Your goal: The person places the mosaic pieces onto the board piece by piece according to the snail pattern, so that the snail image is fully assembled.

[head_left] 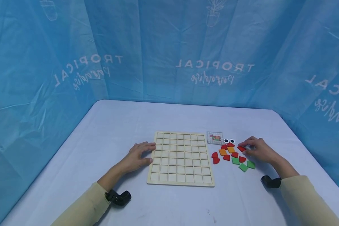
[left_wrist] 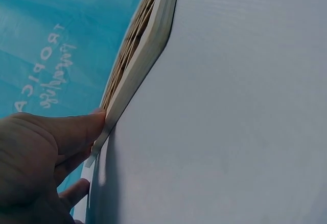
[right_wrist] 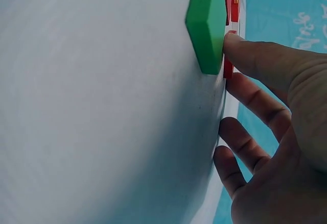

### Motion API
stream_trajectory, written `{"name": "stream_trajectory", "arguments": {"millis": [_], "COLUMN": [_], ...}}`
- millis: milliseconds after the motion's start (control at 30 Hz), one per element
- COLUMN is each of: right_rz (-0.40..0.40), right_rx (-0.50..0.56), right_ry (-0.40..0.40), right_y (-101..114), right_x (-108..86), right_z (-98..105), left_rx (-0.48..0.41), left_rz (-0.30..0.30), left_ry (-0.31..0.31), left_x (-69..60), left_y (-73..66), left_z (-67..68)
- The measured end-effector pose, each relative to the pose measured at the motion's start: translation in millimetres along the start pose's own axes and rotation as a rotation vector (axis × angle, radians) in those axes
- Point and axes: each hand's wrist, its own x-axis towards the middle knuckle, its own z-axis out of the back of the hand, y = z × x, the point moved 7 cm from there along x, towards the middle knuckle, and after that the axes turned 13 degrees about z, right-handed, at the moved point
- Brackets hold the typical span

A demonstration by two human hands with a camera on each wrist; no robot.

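My left hand rests against the left edge of a pale wooden grid board, its thumb and a finger touching the rim apart from each other. In the left wrist view the thumb lies on the side of the board. At the right, my right hand pinches a red piece with a curved edge between thumb and index finger, low over the table. The right wrist view shows this red piece edge-on, partly hidden behind the thumb and a green square tile; the other fingers are spread.
Between board and right hand lie several red quarter-round pieces, orange tiles, green tiles and two round eye pieces. A picture card stands by the board's top right corner. Blue curtains surround the white table.
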Motion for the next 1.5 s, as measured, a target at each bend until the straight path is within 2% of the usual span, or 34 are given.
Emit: {"name": "stream_trajectory", "arguments": {"millis": [333, 600, 833, 933, 1167, 1500], "right_rz": [-0.001, -0.006, -0.005, -0.006, 0.045, 0.028], "right_rx": [-0.005, 0.005, 0.028, 0.039, 0.066, 0.021], "right_ry": [-0.008, -0.029, -0.090, -0.117, -0.168, -0.184], "right_y": [-1.8, 2.1, 36.8, 55.0, 95.8, 128.3], "right_x": [0.1, -1.9, 9.9, 17.8, 37.9, 60.6], "right_z": [0.4, 1.7, -4.2, -10.8, -34.3, -61.7], "left_rx": [-0.009, -0.070, -0.100, -0.119, -0.091, -0.072], "left_rz": [0.015, 0.046, 0.045, 0.047, 0.044, 0.062], "left_ry": [0.000, -0.003, -0.002, 0.006, -0.011, -0.028], "left_x": [4.2, 5.7, 7.3, 7.0, 6.9, 5.9], "left_y": [1.9, 1.0, 1.6, 0.9, 0.2, 0.5], "left_z": [-0.3, -0.4, -1.0, -1.2, -0.8, -0.9]}}
